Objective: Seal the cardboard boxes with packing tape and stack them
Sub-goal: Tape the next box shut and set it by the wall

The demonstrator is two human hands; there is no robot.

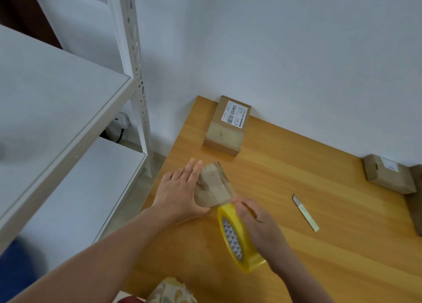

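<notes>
Box (213, 186) on surface (296, 234), long axis pointing away from person; left grip (180, 193) apart, flat on its left side; right grip (258, 225) clamped on tape roll (233, 236) at near end.

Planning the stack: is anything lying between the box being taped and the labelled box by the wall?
Nothing visible: only bare table between small box and labelled box; the blade lies aside, right.
</notes>
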